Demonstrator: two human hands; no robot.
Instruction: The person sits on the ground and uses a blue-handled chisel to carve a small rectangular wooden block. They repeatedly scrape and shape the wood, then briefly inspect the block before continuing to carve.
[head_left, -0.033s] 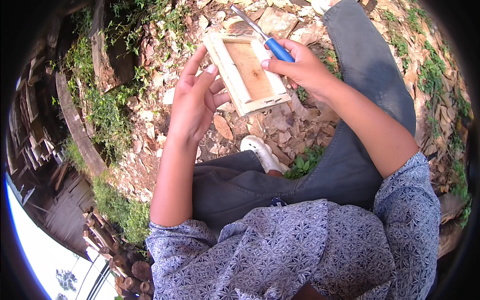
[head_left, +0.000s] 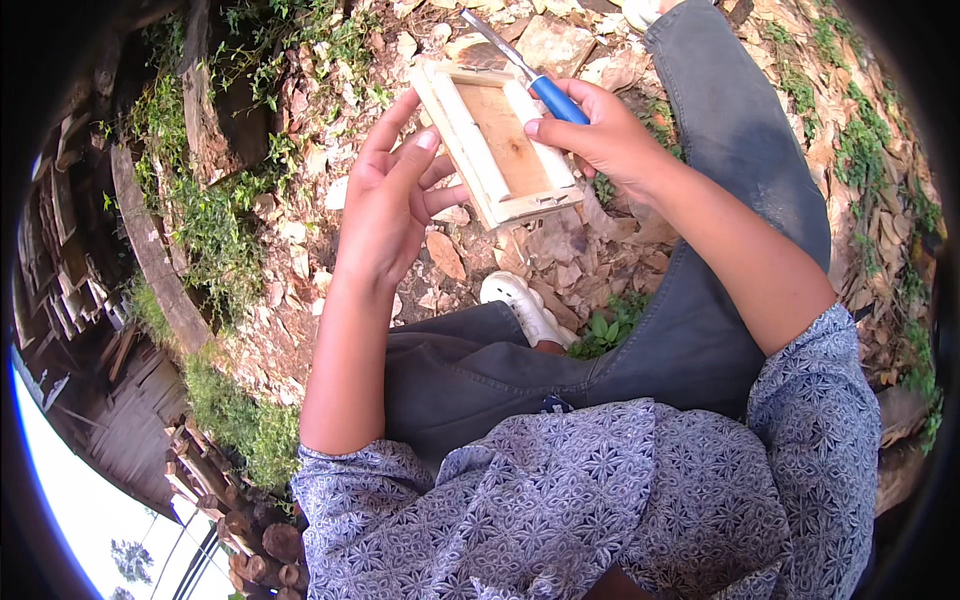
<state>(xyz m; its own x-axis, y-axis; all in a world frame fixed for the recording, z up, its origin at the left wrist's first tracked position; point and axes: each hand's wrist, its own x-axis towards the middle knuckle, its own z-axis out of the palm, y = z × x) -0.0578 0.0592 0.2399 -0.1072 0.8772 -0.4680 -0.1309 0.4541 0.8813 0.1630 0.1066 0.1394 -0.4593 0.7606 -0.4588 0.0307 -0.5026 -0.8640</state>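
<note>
A shallow rectangular wooden box [head_left: 525, 207] with pale raised rails and a brown bottom is held up in front of me, tilted. Several small nails stick out of its end rails. My right hand [head_left: 610, 140] grips its right side, thumb on the rail. The same hand holds a chisel [head_left: 560, 101] with a blue handle, its metal blade slanting up to the left past the box's far corner. At the box's left side is my left hand [head_left: 385, 200], fingers spread and fingertips close to the edge; whether they touch it is hard to tell.
Dry leaves and flat stones [head_left: 555, 45] cover the ground. My legs in dark trousers [head_left: 740, 130] are bent around the work, a white shoe [head_left: 520, 305] below the box. Green plants [head_left: 210, 230] and old timber [head_left: 205, 110] stand at left, stacked logs [head_left: 282, 542] lower left.
The box has tipped slightly, showing more of its left outer side. My left thumb and fingers have shifted a little; the right hand and chisel are almost still.
</note>
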